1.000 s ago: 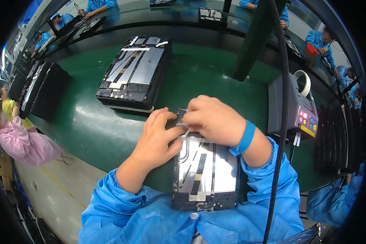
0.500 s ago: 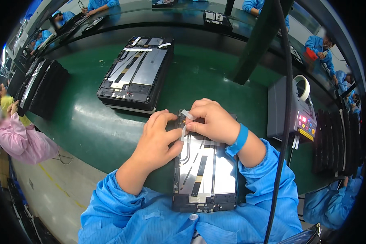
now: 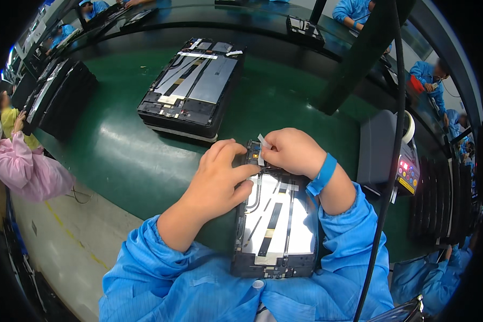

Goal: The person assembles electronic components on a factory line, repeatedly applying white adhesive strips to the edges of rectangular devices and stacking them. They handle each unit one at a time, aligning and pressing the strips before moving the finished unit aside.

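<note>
An opened tablet (image 3: 300, 228), its silver inside and dark cables showing, lies lengthwise on the green table against my body. My right hand (image 3: 296, 153), with a blue wrist strap (image 3: 323, 174), is closed in a pinch on a short strip of white tape (image 3: 263, 141) over the tablet's far end. Part of the strip hangs down toward the circuit board there. My left hand (image 3: 212, 177) rests at the far left edge of the tablet, its fingers apart and the fingertips close to the board. The right fingers hide some of the far end.
Ahead to the left stands a stack of opened tablets (image 3: 198, 86). A grey machine with a lit panel (image 3: 383, 155) and a tape roll (image 3: 408, 127) stand right, beside dark upright panels (image 3: 440, 198). A black cable (image 3: 383, 204) hangs in front. Co-workers are around.
My right hand has drawn the tape strip slightly away from my left fingers. The left thumb and forefinger no longer touch the strip. The whole view has shifted a little.
</note>
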Demonstrator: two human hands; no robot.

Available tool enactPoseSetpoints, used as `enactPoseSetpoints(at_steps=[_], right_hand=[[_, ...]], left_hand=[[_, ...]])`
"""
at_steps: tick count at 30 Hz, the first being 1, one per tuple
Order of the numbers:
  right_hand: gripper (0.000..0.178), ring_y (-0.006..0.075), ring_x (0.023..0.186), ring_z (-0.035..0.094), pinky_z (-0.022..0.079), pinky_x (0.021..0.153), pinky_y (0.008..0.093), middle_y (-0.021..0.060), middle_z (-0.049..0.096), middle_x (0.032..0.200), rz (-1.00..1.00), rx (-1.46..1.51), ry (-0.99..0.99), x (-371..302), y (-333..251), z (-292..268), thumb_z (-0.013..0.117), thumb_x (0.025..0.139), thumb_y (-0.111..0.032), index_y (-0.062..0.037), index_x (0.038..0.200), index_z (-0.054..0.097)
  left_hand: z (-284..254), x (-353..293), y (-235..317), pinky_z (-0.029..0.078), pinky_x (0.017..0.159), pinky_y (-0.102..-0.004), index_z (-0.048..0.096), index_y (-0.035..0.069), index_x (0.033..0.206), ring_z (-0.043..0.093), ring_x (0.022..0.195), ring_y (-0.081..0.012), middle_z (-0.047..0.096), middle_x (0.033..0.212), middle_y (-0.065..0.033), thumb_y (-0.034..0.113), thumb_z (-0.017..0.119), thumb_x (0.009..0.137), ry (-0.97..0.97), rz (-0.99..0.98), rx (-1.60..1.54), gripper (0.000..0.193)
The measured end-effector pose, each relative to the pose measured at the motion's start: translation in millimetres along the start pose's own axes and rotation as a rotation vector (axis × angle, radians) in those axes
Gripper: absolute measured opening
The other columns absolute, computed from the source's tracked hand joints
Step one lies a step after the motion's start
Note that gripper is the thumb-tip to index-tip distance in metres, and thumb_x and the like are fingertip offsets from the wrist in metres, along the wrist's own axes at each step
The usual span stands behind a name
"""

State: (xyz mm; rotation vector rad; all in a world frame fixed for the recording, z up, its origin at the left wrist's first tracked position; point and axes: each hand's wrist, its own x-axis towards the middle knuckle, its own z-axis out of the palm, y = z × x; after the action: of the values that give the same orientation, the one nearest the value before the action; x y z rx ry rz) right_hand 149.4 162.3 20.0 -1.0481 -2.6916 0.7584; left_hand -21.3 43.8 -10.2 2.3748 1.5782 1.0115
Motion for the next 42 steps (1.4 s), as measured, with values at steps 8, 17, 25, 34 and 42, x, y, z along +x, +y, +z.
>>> enactPoseSetpoints(at_steps=[8, 17, 25, 34, 42], right_hand=[[0.018, 0.0290, 0.057, 0.061, 0.048, 0.056, 0.0368, 0.0137, 0.061, 0.061, 0.082, -0.056, 0.035, -1, -12, 0, 0.064, 0.073, -0.021, -0.0030, 0.073, 0.065], [0.021, 0.0305, 0.082, 0.064, 0.050, 0.072, 0.0368, 0.0164, 0.065, 0.095, -0.167, 0.118, 0.359, -23, -16, 6, 0.050, 0.076, 0.005, -0.0001, 0.095, 0.058], [0.034, 0.0358, 0.100, 0.060, 0.047, 0.089, 0.0398, 0.0217, 0.063, 0.102, -0.035, 0.415, 0.146, -45, -21, 17, 0.041, 0.071, 0.013, 0.0046, 0.101, 0.053], [0.035, 0.0367, 0.104, 0.057, 0.046, 0.090, 0.0396, 0.0207, 0.062, 0.107, -0.119, 0.369, 0.114, -47, -3, 22, 0.043, 0.071, 0.011, 0.0036, 0.103, 0.055], [0.030, 0.0361, 0.103, 0.057, 0.047, 0.088, 0.0406, 0.0182, 0.060, 0.111, -0.154, 0.080, 0.124, -62, -13, 26, 0.050, 0.082, 0.000, -0.0019, 0.112, 0.054]], left_hand=[[1, 0, 0, 0.036, 0.099, -0.0480, 0.069, 0.012, 0.095, 0.045, 0.116, -0.0386, 0.052, 0.110, -0.0137, 0.010, 0.068, 0.068, 0.012, 0.003, -0.005, 0.027], [2, -1, 5, 0.037, 0.097, -0.0473, 0.068, 0.017, 0.097, 0.044, 0.118, -0.0355, 0.052, 0.111, -0.0111, 0.015, 0.068, 0.068, 0.024, 0.035, 0.207, 0.028], [3, -2, 10, 0.037, 0.096, -0.0473, 0.069, 0.017, 0.098, 0.045, 0.117, -0.0346, 0.052, 0.112, -0.0104, 0.015, 0.067, 0.069, 0.055, 0.046, 0.300, 0.030], [3, -3, 9, 0.039, 0.092, -0.0469, 0.069, 0.014, 0.097, 0.048, 0.113, -0.0343, 0.054, 0.108, -0.0105, 0.014, 0.067, 0.068, 0.079, 0.068, 0.265, 0.030], [5, -8, 11, 0.040, 0.092, -0.0468, 0.069, 0.013, 0.097, 0.049, 0.112, -0.0334, 0.055, 0.105, -0.0096, 0.011, 0.068, 0.067, 0.124, 0.106, 0.212, 0.030]])
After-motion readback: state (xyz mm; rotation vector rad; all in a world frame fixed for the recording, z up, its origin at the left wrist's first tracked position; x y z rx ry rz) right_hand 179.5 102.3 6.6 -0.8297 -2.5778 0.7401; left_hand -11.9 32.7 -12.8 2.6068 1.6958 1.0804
